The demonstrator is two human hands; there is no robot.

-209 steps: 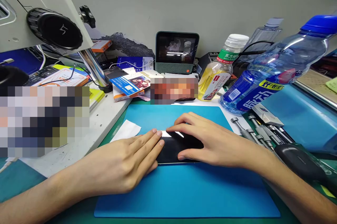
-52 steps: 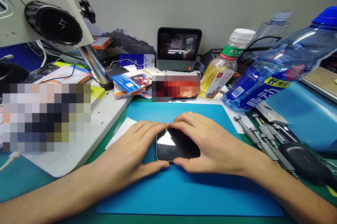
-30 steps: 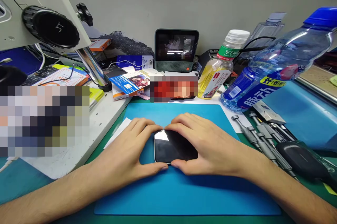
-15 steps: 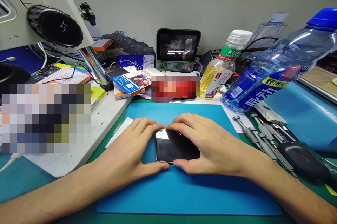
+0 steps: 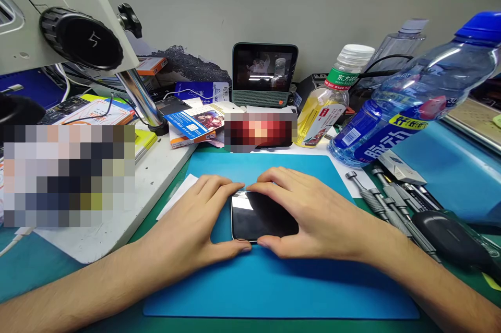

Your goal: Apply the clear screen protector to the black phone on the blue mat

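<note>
A black phone (image 5: 258, 215) lies screen-up on the blue work mat (image 5: 274, 281). My left hand (image 5: 191, 228) frames its left end, with the fingertips on the far edge and the thumb on the near edge. My right hand (image 5: 313, 215) covers its right half, fingers on the far edge and thumb at the near edge. The fingertips of both hands meet at the phone's far edge. Both hands grip the phone against the mat.
A microscope arm (image 5: 70, 30) overhangs the left on a white base (image 5: 156, 176). Behind stand a small screen (image 5: 265, 74), a yellow-liquid bottle (image 5: 329, 103) and a large blue water bottle (image 5: 415, 98). Screwdrivers (image 5: 387, 202) and a black case (image 5: 450, 239) lie to the right.
Seven seconds ago my left hand lay flat over the phone's left end. Now it is arched around that end, thumb on the near edge. The last second shows almost no movement.
</note>
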